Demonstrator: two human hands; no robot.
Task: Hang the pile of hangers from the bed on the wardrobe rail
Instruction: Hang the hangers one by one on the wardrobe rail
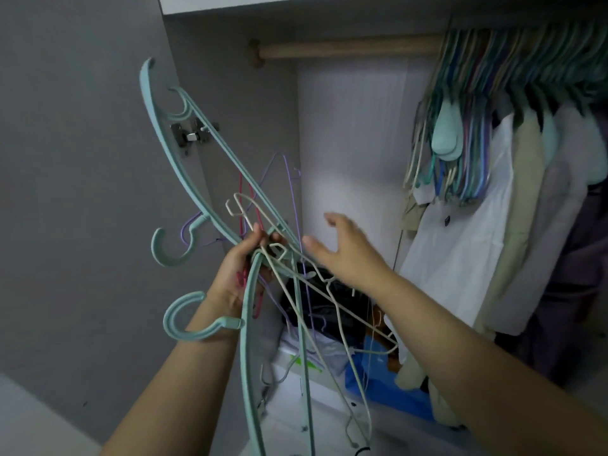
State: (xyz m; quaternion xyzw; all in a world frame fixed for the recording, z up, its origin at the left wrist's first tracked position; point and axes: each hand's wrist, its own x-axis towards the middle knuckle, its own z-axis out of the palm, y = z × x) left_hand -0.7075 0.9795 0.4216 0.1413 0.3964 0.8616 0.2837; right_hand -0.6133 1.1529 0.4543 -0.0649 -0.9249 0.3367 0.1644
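Left fingers [260, 236]: we see them curled tight round the middle of a tangled bunch of hangers, gripping it in front of the open wardrobe.
Right fingers [316, 245]: straight and spread, grasping nothing; our right hand [342, 248] hovers just beside the bunch, on its right.
Left hand [241, 268]: raised, palm towards us, with the hangers fanning out above and below it.
Bunch of hangers: two thick pale teal plastic hangers [184, 169] with wide curved hooks, thin cream wire hangers [329, 311], thin lilac wire hangers [289, 179] and a thin pink wire hanger [241, 205], all crossed over one another.
Teal hooks: one hook sits left of our left hand, another lies against our left wrist.
Round pale wooden wardrobe rail [348, 47]: well above the bunch, running across the top of the wardrobe; its left part is bare.
Row of coloured hangers on the rail [513, 60]: packed together at the rail's right end, blurred.
Hanging pale garments [487, 225]: white, beige and grey pieces below that row, to the right of our right hand.
Grey wardrobe door [82, 159]: open at our left, with a metal hinge [192, 134] seen behind the teal hangers.
Wardrobe floor: dark, white and blue folded things [388, 383] lie below the bunch; we cannot tell what they are.
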